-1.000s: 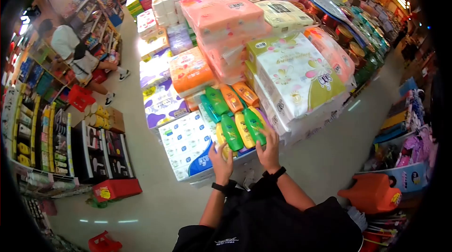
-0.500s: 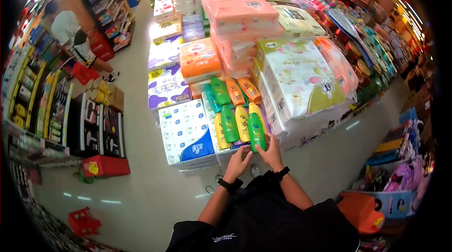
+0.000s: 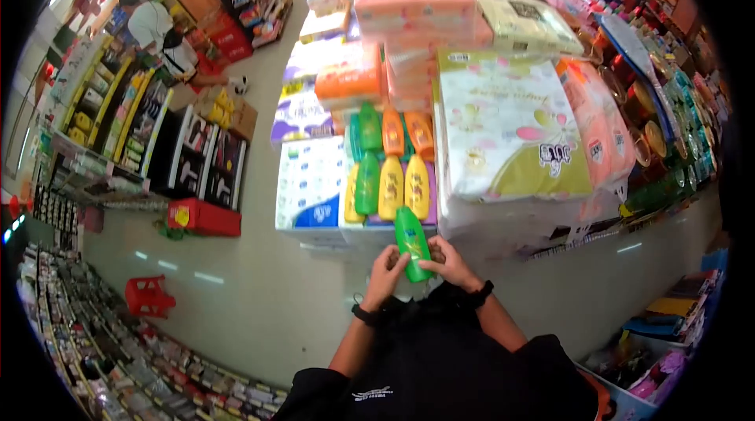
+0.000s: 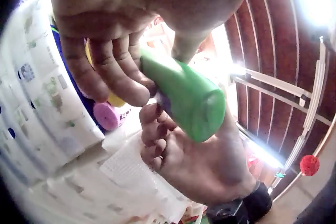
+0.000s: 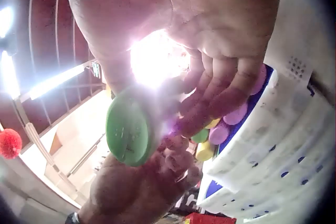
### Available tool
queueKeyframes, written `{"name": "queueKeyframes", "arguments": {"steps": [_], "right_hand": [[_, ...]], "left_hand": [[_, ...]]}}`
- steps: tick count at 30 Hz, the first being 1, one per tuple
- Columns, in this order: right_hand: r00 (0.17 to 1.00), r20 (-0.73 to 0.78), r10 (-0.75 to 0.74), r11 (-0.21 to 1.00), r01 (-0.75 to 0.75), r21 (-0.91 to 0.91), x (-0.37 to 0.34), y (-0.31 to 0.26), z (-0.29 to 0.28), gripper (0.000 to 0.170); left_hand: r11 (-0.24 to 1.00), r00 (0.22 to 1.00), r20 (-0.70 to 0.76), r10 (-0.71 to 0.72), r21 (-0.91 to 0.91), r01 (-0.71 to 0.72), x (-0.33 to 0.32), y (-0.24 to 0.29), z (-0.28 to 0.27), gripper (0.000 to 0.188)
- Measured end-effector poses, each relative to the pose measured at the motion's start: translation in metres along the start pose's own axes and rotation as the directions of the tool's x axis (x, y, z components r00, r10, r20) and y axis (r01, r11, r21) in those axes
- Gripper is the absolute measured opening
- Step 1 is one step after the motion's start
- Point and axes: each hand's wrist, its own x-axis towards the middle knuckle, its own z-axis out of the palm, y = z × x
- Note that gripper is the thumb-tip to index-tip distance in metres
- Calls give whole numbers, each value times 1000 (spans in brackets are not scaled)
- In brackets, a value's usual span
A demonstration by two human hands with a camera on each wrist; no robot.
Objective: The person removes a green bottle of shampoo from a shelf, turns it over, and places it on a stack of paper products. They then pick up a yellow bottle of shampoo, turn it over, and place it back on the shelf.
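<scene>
A green bottle (image 3: pixel 412 245) is held between both hands, just off the front edge of the stacked packs. The left hand (image 3: pixel 384 273) pinches it from the left side and the right hand (image 3: pixel 456 265) from the right, thumbs on its front. In the left wrist view the bottle (image 4: pixel 184 95) shows its base, with curled fingers of both hands around it. The right wrist view shows the green base (image 5: pixel 128 127) by the right hand's thumb. Beyond it lie yellow bottles (image 3: pixel 391 189), another green bottle (image 3: pixel 366 185) and orange bottles (image 3: pixel 392 133) on the packs.
A tall white and green tissue pack (image 3: pixel 503 126) stands right of the bottles, a white and blue pack (image 3: pixel 311 185) left of them. Shelves and a red box (image 3: pixel 206 218) are at left, with a red stool (image 3: pixel 149 296) on the floor. A person (image 3: pixel 161 35) stands at upper left.
The green bottle has left the front right of the group and come toward the body, held by both hands. The left hand has closed onto it. The view has shifted.
</scene>
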Motion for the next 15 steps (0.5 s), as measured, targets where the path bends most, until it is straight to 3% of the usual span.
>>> {"name": "queueKeyframes", "arguments": {"steps": [2,5,8,15], "right_hand": [[996,90,-2,995,-6,95,-7,-18,5,38],[966,255,27,995,-51,88,-10,-28,4,48],[925,379,-15,991,-37,132,-7,-33,12,57],[783,614,95,978,-187,88,17,-28,31,56]], "left_hand": [[997,998,-52,45,-66,-48,-11,-10,3,15],[979,987,-145,72,-179,-98,-31,22,20,16],[964,984,-171,-52,-265,5,-54,34,20,19],[953,947,-317,50,-270,-140,-98,32,10,29]]}}
